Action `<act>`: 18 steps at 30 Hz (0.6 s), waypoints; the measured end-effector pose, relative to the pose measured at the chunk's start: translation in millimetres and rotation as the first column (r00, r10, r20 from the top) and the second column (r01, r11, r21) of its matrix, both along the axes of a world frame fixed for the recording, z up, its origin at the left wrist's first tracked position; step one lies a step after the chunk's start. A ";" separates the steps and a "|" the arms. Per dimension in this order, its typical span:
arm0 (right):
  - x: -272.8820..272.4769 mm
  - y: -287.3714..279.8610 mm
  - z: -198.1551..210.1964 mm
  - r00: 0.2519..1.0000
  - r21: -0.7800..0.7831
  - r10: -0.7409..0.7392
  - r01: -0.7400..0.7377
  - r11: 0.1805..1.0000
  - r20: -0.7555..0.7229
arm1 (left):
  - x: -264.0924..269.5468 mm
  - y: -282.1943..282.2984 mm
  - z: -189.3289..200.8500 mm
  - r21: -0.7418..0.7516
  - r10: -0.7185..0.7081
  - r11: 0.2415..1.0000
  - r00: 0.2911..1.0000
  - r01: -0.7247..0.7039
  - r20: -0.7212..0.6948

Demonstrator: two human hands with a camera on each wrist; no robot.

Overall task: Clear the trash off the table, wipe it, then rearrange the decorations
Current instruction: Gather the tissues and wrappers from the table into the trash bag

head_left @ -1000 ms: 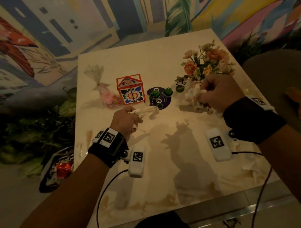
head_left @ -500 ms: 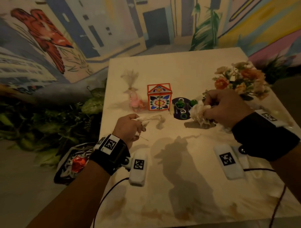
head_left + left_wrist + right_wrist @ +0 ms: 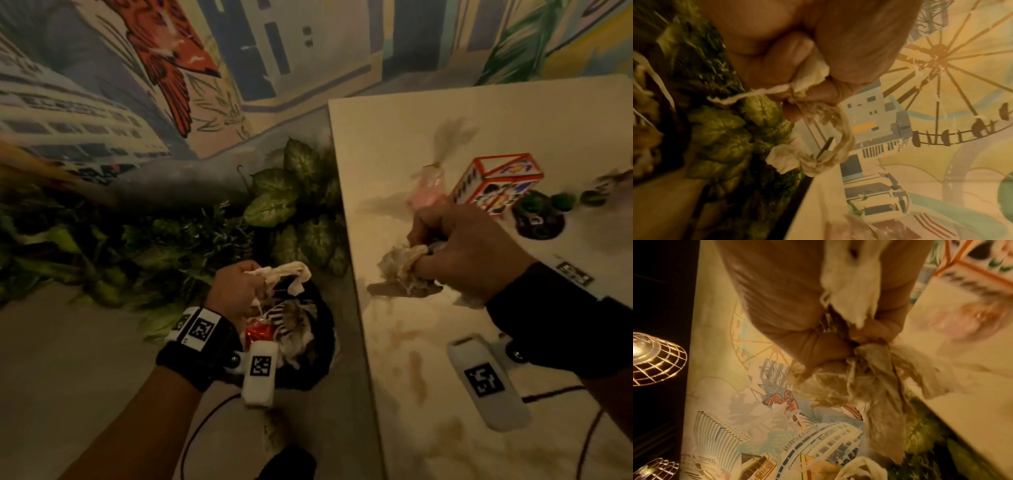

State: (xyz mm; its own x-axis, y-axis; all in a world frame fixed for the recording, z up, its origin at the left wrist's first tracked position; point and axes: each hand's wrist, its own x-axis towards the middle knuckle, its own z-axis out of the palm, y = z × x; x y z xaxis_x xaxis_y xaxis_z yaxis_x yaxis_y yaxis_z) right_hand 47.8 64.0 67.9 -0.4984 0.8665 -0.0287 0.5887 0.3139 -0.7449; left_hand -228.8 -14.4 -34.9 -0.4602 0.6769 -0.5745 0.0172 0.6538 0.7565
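Observation:
My left hand (image 3: 239, 287) grips a twisted white tissue (image 3: 291, 274) over the black trash bag (image 3: 322, 342) on the floor, left of the table. The left wrist view shows its fingers (image 3: 797, 68) curled round that tissue (image 3: 824, 149). My right hand (image 3: 459, 250) clutches a crumpled, stained tissue wad (image 3: 400, 267) just above the pale table (image 3: 428, 394), near its left edge. The right wrist view shows that wad (image 3: 875, 386) hanging from the fist. A pink candy pouch (image 3: 428, 192), an orange-edged floral box (image 3: 496, 185) and a dark coaster with small green plants (image 3: 541, 219) stand behind my right hand.
The trash bag holds white tissues and a red wrapper (image 3: 260, 332). Leafy green plants (image 3: 291, 202) line the floor by the mural wall (image 3: 171, 68). Brown stains (image 3: 414, 370) mark the near part of the table. A cable (image 3: 548, 394) trails from my right wrist.
My left hand has carried its tissue off the table and over the trash bag on the floor. My right hand has moved left across the table with its wad. The view swung left.

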 end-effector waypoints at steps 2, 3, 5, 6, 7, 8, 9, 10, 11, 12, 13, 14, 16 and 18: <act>-42.9 -15.8 -6.6 1.000 -0.053 0.001 -0.003 0.999 -0.029 | -36.4 -7.7 -10.5 -0.045 -0.016 0.999 0.999 0.014 -0.045; -62.5 -21.5 -10.8 0.999 -0.081 -0.001 -0.002 0.997 -0.043 | -50.7 -11.1 -13.9 -0.059 -0.041 0.998 0.997 0.037 -0.070; -99.2 -29.2 -21.7 0.998 -0.145 -0.026 0.016 0.989 -0.064 | -75.3 -16.8 -21.0 -0.073 -0.069 0.995 0.992 0.062 -0.103; -115.2 -31.8 -27.9 0.996 -0.188 -0.042 0.026 0.982 -0.078 | -85.0 -18.3 -26.7 -0.076 -0.054 0.996 0.993 0.046 -0.102; -129.9 -33.5 -35.4 0.994 -0.240 -0.060 0.036 0.970 -0.094 | -93.3 -19.5 -33.9 -0.088 -0.033 0.996 0.994 0.024 -0.105; -142.2 -34.8 -44.3 0.991 -0.294 -0.085 0.051 0.954 -0.106 | -99.4 -20.2 -41.0 -0.103 -0.014 0.995 0.994 0.003 -0.108; -152.9 -35.4 -54.2 0.988 -0.338 -0.113 0.072 0.938 -0.103 | -105.0 -20.7 -49.5 -0.118 -0.001 0.993 0.993 -0.012 -0.115; -162.2 -35.3 -64.9 0.986 -0.374 -0.140 0.095 0.922 -0.094 | -109.1 -20.7 -57.0 -0.129 0.004 0.992 0.993 -0.020 -0.121; -170.7 -34.7 -76.6 0.983 -0.408 -0.166 0.119 0.905 -0.080 | -113.0 -20.2 -63.8 -0.136 0.005 0.990 0.992 -0.022 -0.126; -178.4 -34.0 -88.4 0.979 -0.446 -0.190 0.139 0.884 -0.071 | -116.3 -19.0 -71.3 -0.150 -0.012 0.989 0.991 -0.008 -0.133; -185.3 -33.0 -101.3 0.973 -0.485 -0.218 0.158 0.860 -0.070 | -118.5 -17.5 -78.6 -0.172 -0.047 0.985 0.988 0.020 -0.150; -191.7 -32.5 -115.6 0.965 -0.523 -0.254 0.184 0.832 -0.065 | -119.3 -15.8 -86.0 -0.194 -0.081 0.980 0.981 0.046 -0.175; -202.5 -31.0 -146.3 0.939 -0.602 -0.342 0.251 0.758 -0.039 | -120.0 -11.1 -104.8 -0.210 -0.105 0.976 0.970 0.059 -0.217; -212.4 -30.0 -183.9 0.911 -0.672 -0.413 0.311 0.672 0.009 | -121.0 -6.1 -127.2 -0.245 -0.143 0.966 0.958 0.080 -0.250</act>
